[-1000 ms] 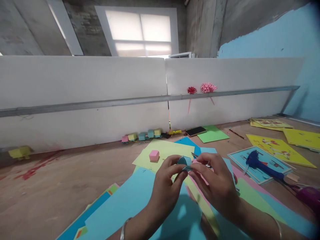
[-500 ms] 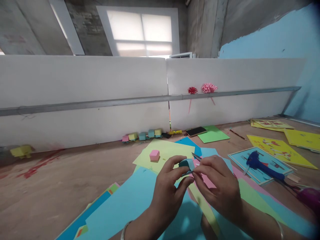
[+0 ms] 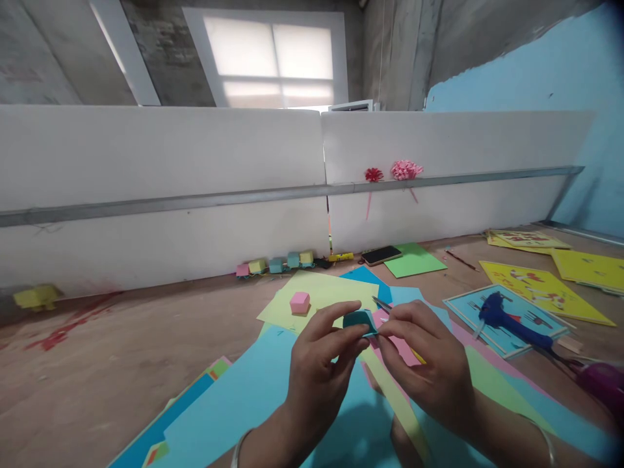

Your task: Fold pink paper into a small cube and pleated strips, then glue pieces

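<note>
A small folded teal-blue paper box, its darker inside showing, is held between the thumb and fingers of my left hand. My right hand pinches the box's right-hand edge with thumb and forefinger. Pointed metal scissor blades show just behind my right hand; whether that hand holds them or they lie on the paper, I cannot tell. Beyond my left hand, a closed pink paper box sits on a pale yellow sheet.
Blue sheets spread under my hands. A blue glue gun lies on a card at right. Small paper boxes, a phone and a green sheet line the white partition. Yellow cards lie far right.
The teal-blue box has turned between my fingers, so more of its dark inside faces me. My left hand has shifted slightly left; my right hand keeps its pinch.
</note>
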Available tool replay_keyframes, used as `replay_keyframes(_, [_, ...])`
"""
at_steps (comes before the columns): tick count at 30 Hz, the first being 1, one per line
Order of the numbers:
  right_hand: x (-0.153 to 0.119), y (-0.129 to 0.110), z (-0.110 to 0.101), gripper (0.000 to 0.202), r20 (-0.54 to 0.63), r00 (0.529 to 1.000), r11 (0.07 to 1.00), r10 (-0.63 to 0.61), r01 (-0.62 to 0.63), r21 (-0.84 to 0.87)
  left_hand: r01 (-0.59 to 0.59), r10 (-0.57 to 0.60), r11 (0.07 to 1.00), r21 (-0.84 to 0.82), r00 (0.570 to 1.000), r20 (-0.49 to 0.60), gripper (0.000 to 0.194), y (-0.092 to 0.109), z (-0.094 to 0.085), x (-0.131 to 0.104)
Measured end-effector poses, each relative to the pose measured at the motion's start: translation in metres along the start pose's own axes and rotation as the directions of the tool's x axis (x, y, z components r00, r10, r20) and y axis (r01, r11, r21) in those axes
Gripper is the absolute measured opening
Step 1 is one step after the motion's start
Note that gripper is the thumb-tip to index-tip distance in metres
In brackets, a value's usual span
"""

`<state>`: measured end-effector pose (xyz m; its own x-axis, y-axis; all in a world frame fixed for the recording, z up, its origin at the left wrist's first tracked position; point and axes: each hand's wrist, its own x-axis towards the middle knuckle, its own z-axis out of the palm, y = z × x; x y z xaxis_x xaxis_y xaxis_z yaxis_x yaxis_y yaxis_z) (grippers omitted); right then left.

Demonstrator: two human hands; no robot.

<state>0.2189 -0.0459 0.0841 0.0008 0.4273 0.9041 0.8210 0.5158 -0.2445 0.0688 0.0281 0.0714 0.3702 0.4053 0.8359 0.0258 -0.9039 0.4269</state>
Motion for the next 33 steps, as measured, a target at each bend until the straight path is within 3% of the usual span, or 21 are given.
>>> replay_keyframes(10, [0.0007, -0.0013, -0.0002, 0.014, 0.021, 0.999, 0.999, 0.026, -0.027, 0.027, -0.079, 0.079, 0.997, 0.003, 0.997, -0.020, 0.014, -0.0012, 0.0016, 0.0004])
replay_keyframes(16, [0.0034, 0.0017, -0.0024, 0.012, 0.055, 0.991, 0.987, 0.122, -0.127, 0.100, -0.117, 0.117, 0.992, 0.057, 0.993, 0.001, 0.013, -0.0010, 0.0006, 0.0031])
replay_keyframes(27, [0.0031, -0.0055, -0.0023, 0.015, 0.017, 0.999, 0.999, 0.039, -0.039, 0.018, -0.107, 0.107, 0.992, 0.065, 0.994, 0.010, 0.010, 0.0012, -0.0017, 0.0041])
replay_keyframes(33, [0.0073, -0.0027, -0.0069, 0.015, 0.008, 1.000, 1.000, 0.030, -0.030, -0.008, -0.129, 0.120, 0.951, 0.282, 0.992, 0.049, 0.001, 0.0036, -0.0054, 0.0080])
